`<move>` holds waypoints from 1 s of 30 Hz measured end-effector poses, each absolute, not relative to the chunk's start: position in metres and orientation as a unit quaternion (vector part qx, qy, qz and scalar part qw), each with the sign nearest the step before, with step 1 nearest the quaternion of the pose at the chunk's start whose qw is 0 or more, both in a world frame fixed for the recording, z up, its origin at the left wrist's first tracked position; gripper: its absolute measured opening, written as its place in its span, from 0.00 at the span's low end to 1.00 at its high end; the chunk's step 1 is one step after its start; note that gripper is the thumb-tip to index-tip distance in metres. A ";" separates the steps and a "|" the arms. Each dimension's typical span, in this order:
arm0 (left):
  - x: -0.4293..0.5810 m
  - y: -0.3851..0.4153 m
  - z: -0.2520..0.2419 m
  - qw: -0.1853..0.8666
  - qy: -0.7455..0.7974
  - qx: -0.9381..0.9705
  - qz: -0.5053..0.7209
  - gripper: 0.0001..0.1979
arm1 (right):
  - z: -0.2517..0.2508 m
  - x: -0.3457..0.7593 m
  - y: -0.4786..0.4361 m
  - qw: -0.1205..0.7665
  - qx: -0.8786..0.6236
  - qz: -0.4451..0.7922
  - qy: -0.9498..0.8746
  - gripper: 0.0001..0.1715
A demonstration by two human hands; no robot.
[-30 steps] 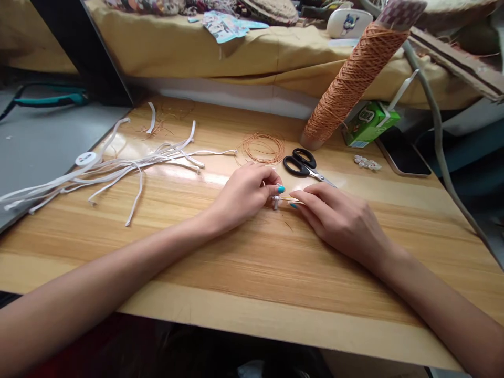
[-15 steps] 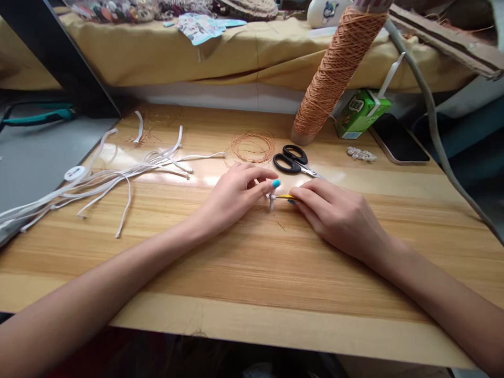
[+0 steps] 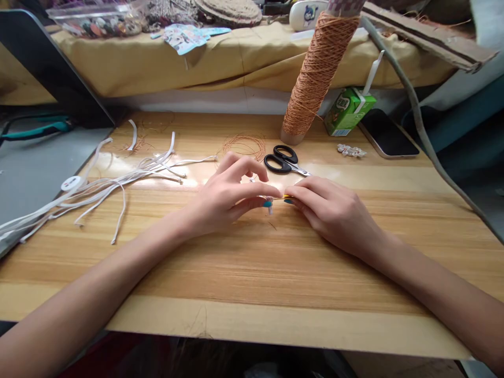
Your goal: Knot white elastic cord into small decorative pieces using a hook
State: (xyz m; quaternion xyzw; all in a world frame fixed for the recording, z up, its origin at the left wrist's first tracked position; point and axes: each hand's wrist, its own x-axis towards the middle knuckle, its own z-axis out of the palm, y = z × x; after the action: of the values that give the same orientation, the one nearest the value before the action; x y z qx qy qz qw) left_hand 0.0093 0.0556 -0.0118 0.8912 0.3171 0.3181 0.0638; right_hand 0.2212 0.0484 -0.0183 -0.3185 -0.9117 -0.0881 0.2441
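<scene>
Pinching a small white piece (image 3: 270,210) over the worktop (image 3: 236,273), the left hand (image 3: 224,194) has thumb and index nearly together, other fingers spread apart, presumably for clearance. I read the right hand (image 3: 331,210) as closed on a slim yellow tool (image 3: 289,196) aimed at the piece; the opposed grips likely steady both. Scissors (image 3: 291,166) lie just beyond, apparently for easy reach. Farther out: orange coil (image 3: 258,144), thread cone (image 3: 319,73), white cords (image 3: 118,181) leftward, probably leaving working room.
</scene>
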 end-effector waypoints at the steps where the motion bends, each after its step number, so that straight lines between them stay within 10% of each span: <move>1: 0.010 0.055 -0.011 0.072 0.319 0.892 0.311 0.08 | -0.018 0.221 0.048 0.246 -0.319 -0.078 -0.912 0.10; 15: 0.013 0.049 -0.002 0.239 0.320 0.871 0.286 0.03 | -0.014 0.224 0.048 0.277 -0.266 -0.034 -0.923 0.10; 30: 0.021 0.048 -0.008 0.310 0.461 0.781 0.287 0.09 | -0.009 0.223 0.046 0.224 -0.246 -0.261 -0.906 0.10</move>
State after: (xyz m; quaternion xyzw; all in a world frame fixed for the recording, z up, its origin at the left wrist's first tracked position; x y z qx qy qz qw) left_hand 0.0206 0.0481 -0.0082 0.7808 0.4607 0.2865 0.3099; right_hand 0.2231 0.0465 -0.0095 -0.2456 -0.9064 -0.2610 0.2237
